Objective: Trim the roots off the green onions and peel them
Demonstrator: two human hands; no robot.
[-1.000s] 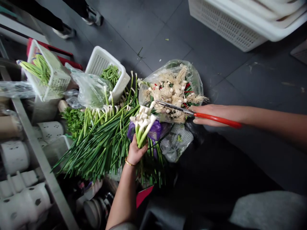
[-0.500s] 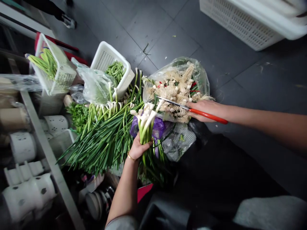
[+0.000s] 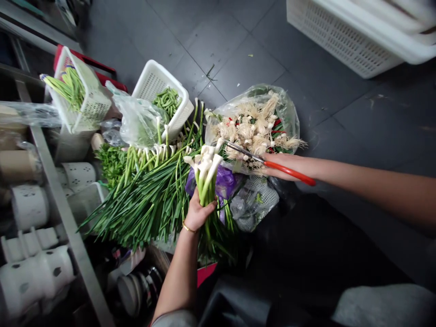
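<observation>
My left hand grips an upright bunch of green garlic, its white bulb ends pointing up and its leaves hanging below. My right hand holds red-handled scissors, their blade tips close to the top of the bunch on its right side. Whether the blades touch a stalk I cannot tell. Beyond the scissors, a clear plastic bag holds a heap of cut-off roots. A big pile of green garlic lies left of the bunch, and a purple plastic bag sits behind it.
A white basket with green beans and another basket with bundled green stalks stand at the upper left. A large white crate is at the upper right. A metal shelf rail runs along the left, with white containers behind.
My right hand and the scissors have shifted slightly left and down, the blades now slanting more steeply. My left hand still holds the bunch in nearly the same place. The view has shifted slightly.
</observation>
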